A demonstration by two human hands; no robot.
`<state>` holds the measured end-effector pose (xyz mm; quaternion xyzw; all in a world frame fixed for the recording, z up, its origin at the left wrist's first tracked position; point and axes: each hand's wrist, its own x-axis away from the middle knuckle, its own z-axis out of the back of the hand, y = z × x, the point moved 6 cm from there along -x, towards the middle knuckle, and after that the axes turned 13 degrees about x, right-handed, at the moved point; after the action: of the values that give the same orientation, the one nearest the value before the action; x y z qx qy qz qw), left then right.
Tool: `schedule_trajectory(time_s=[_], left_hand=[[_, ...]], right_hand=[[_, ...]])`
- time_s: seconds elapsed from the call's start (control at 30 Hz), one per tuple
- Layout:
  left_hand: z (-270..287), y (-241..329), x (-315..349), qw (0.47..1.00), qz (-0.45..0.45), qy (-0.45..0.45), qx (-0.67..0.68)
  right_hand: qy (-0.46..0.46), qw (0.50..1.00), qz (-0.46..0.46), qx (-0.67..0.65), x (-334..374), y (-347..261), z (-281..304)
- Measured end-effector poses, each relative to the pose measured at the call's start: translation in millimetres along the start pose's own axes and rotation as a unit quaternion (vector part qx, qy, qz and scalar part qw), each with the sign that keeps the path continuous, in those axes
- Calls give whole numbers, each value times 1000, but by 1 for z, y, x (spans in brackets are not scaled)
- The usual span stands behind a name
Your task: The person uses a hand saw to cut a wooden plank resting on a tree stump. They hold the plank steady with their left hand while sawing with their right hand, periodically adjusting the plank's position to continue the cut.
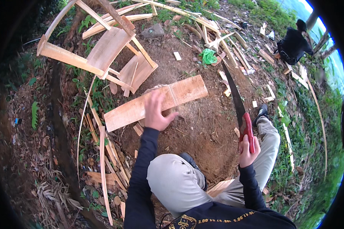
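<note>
A light wooden board (189, 91) lies slanted on the ground ahead of my knees, with a thin line running across its width right of the middle. My left hand (158, 110) is over the board's near edge, left of that line, fingers spread and thumb apart. Whether its fingers press on the wood or hover just above, I cannot tell. On the right, my right hand (249, 149) is closed round the red handle of a hand saw (237, 95). The saw's dark blade points up and away, apart from the board.
A wooden frame with broad panels (109, 45) stands at the far left. Thin wood strips (103, 171) lie at my left, more offcuts at the far right. A green plastic bag (208, 56) and a grey stone (153, 31) sit beyond the board. Another person (294, 44) crouches at the far right.
</note>
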<state>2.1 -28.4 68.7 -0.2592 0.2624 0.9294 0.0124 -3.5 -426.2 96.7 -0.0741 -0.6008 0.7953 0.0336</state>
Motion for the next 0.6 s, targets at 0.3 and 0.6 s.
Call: schedule_trajectory(time_s=[0.3,0.6], left_hand=[[23,-58,-10,987,124,-52,-89],[14,-58,3,980,170,-29,-101]], right_hand=[[-22,999,-1,-26,-6,-18,-17],[-16,998,20,-62,-44,-10,1]])
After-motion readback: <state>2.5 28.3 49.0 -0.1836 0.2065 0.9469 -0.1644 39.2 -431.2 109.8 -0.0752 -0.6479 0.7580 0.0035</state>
